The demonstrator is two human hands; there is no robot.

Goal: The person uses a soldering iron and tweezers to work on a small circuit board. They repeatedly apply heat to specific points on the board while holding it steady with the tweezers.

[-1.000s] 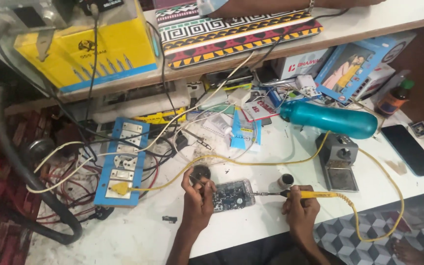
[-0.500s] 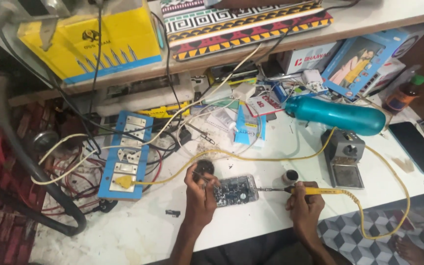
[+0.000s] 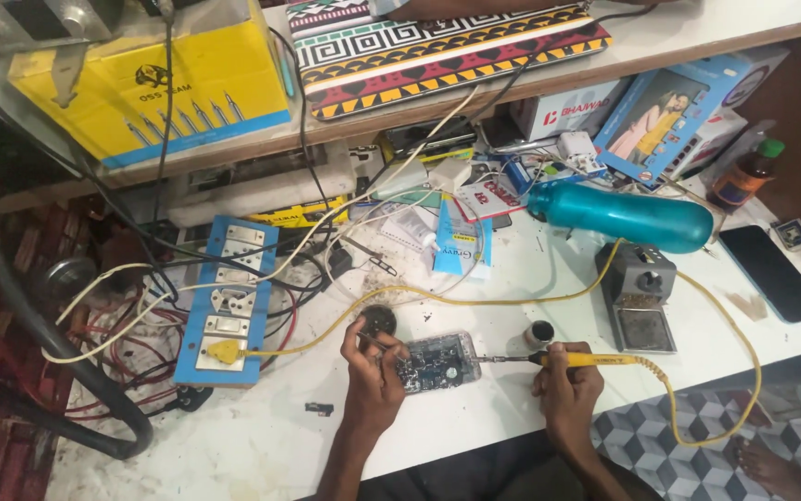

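left hand (image 3: 374,378) grasps tweezers (image 3: 377,345), fingers bracing the opened phone (image 3: 437,361) flat on the white counter (image 3: 261,436). right hand (image 3: 567,385) fingers clench the yellow soldering iron (image 3: 572,359), tip level at the phone's edge.

hands: two, left hand (image 3: 372,376) and right hand (image 3: 565,385)
soldering iron (image 3: 576,359): one, yellow handle
opened phone (image 3: 437,361): one, near edge of the desk (image 3: 233,445)
dark phone (image 3: 775,272): one, far right
teal bottle (image 3: 627,216): one
blue switchboard (image 3: 227,301): one, left
small brown bottle (image 3: 743,174): one
yellow box (image 3: 154,79): one, on the shelf
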